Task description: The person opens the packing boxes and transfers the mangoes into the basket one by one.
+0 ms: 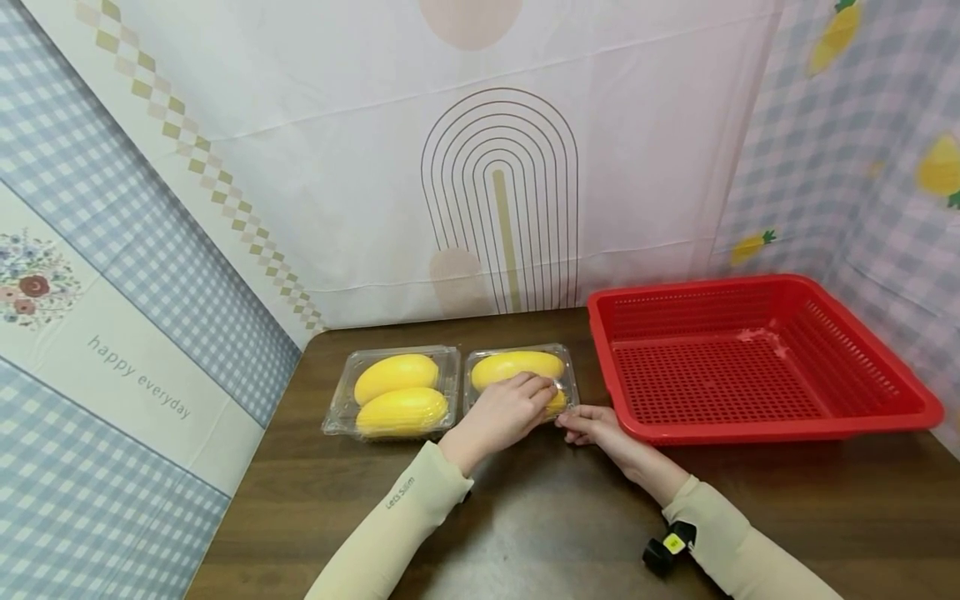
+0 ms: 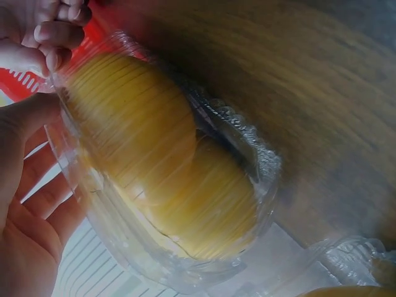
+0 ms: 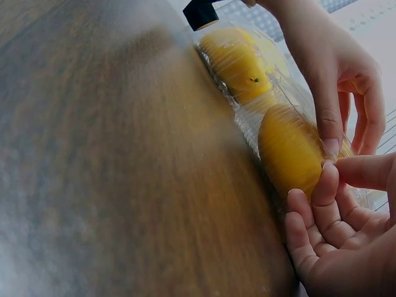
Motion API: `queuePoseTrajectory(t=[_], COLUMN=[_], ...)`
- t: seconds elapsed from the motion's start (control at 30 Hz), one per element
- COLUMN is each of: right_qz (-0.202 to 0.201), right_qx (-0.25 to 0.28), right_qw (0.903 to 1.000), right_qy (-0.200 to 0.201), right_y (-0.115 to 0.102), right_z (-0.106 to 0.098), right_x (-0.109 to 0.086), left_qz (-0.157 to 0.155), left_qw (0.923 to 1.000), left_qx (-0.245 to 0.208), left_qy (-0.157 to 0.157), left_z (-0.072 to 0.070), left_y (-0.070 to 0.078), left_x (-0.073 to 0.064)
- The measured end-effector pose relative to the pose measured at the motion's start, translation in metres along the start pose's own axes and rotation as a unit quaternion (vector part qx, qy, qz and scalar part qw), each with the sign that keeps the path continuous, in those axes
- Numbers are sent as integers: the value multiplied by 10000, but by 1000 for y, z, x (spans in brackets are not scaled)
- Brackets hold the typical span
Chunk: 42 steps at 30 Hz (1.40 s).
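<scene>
Two yellow oval mangoes lie in a clear plastic clamshell box (image 1: 517,362), the right one of two boxes side by side on the table. My left hand (image 1: 513,408) reaches over its lid, thumb and spread fingertips touching the plastic in the left wrist view. At the box's front right corner my right hand (image 1: 603,432) pinches the plastic edge between thumb and index finger, the other fingers loosely bent. One mango (image 2: 133,124) shows through the ribbed lid in the left wrist view. The other clamshell box (image 1: 453,379) holds two more mangoes (image 1: 401,412) on the left.
A large red plastic basket (image 1: 731,432) stands on the right, close beside my right hand. The dark wooden table (image 1: 555,517) ends at a patterned cloth wall (image 1: 360,208) behind the boxes. A black strap device (image 1: 667,546) is on my right wrist.
</scene>
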State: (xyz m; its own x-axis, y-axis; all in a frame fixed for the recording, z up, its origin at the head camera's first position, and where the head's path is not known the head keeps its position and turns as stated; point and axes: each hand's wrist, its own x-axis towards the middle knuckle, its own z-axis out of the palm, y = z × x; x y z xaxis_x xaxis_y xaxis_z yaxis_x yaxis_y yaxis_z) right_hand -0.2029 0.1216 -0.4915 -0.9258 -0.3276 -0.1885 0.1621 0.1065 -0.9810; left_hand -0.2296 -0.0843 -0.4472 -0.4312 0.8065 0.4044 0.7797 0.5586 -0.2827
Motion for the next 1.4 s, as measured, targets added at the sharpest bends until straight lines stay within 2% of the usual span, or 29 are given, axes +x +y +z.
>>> queuePoseTrajectory(t=[0.4, 0.63, 1.1, 1.3, 1.4], right_qz=[5, -12, 18, 35, 9], right_qx=[-35, 20, -5, -37, -14], right_qw=[10000, 9999, 9998, 9994, 9997], right_qy=[68, 129, 208, 336, 257], right_y=[0, 1, -1, -1, -1], right_z=[0, 2, 5, 4, 4], right_x=[0, 0, 0, -2, -2], left_qz=[300, 264, 35, 106, 91], left_qw=[9980, 9956, 9965, 9983, 9987], left_qx=[281, 362, 122, 301, 390], left_qy=[491, 820, 825, 483, 324], left_z=[7, 11, 13, 14, 11], left_y=[0, 3, 3, 5, 5], left_x=[-4, -8, -10, -8, -9])
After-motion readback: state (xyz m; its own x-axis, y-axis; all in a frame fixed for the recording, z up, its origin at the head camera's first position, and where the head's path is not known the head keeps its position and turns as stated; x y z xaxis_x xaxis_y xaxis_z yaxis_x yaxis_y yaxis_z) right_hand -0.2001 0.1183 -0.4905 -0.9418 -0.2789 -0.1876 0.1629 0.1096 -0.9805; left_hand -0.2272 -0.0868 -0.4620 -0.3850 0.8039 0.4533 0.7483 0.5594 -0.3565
